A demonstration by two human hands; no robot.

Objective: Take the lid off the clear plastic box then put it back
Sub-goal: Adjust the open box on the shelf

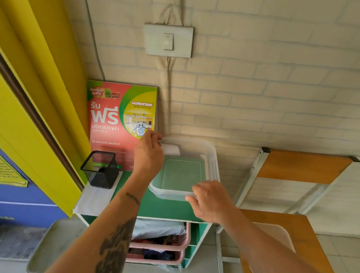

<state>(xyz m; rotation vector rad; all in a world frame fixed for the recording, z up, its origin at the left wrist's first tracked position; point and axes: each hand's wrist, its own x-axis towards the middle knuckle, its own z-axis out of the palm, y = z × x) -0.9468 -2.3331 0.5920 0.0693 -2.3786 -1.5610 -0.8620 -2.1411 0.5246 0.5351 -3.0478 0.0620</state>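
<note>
The clear plastic box (212, 159) stands on a green shelf top (162, 208) against the brick wall, with a white label on its far-left inner wall. My left hand (148, 155) pinches the box's far-left rim corner between thumb and fingers. My right hand (211, 200) curls over the near-right rim corner. I see through to the box's bottom, and I cannot tell whether a clear lid lies on top. A frosted, rounded sheet that looks like a lid (278, 235) lies on a wooden seat behind my right forearm.
A black mesh pen holder (100, 171) stands left of the box, with a red and green laundry poster (121, 120) behind it. Pink baskets (179, 247) sit in the shelf below. A wooden chair (302, 165) stands to the right and a yellow door frame (42, 87) to the left.
</note>
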